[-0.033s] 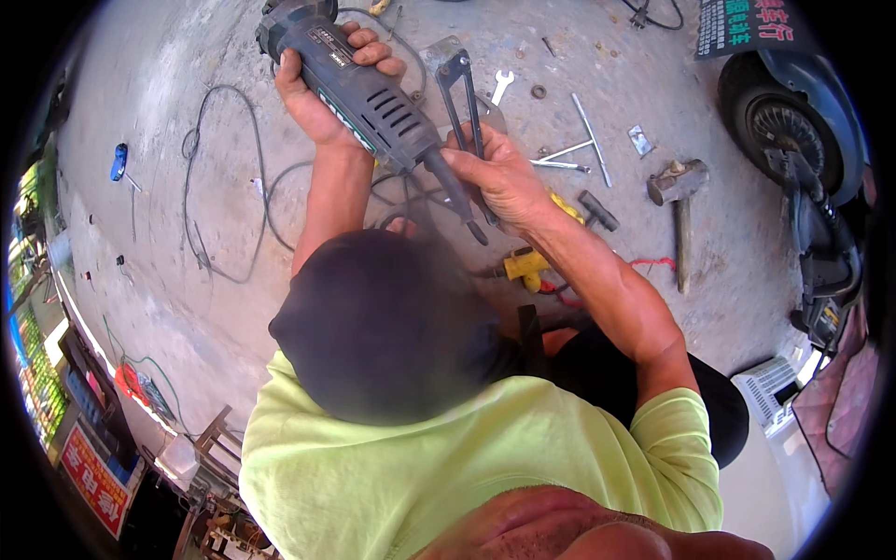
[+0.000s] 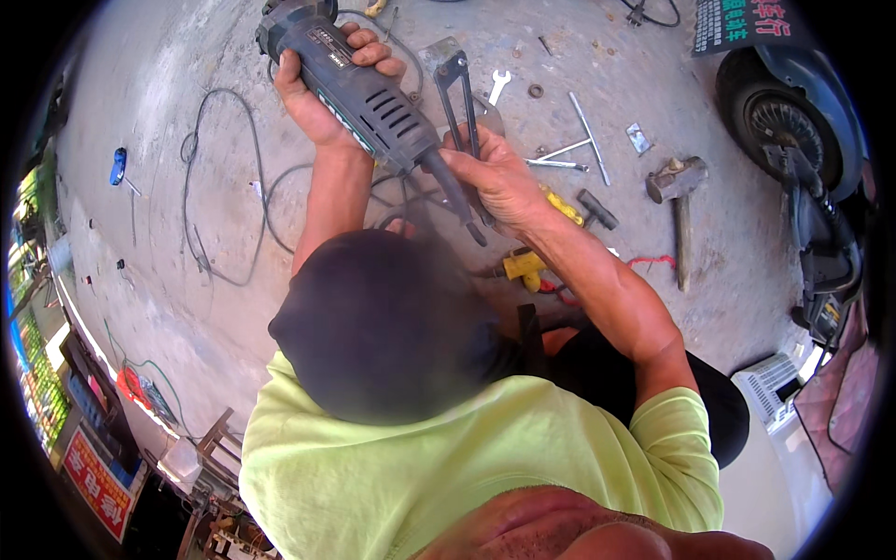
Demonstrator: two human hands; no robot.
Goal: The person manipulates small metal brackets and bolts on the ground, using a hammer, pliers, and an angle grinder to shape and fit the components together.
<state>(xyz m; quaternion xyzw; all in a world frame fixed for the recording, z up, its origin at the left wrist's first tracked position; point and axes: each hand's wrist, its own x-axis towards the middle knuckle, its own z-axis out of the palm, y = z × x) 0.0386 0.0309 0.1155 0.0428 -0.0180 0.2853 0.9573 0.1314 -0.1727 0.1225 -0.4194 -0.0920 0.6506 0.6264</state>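
Observation:
My left hand (image 2: 347,93) is wrapped round the body of a dark grey angle grinder (image 2: 378,107), whose head points to the far left. The grinder's rear end and its cord sleeve (image 2: 455,191) slant toward my right hand (image 2: 490,177). That hand is closed on a black V-shaped metal piece (image 2: 460,98), with two narrow arms meeting in a flat end that has holes. The thumb lies close beside the grinder's rear; whether it touches cannot be made out. Part of the metal piece is hidden in the palm. Below the hands, a dark rounded cap (image 2: 383,327) blocks the view.
On the concrete floor lie an open-ended wrench (image 2: 500,87), a T-handle wrench (image 2: 588,140), a hammer (image 2: 677,182) and a yellow tool (image 2: 525,266). A cable (image 2: 224,93) loops at left. A scooter wheel (image 2: 784,121) stands at far right.
Both hands, the grinder and the metal piece stay in place. The floor things have shifted very slightly upward and left in the picture.

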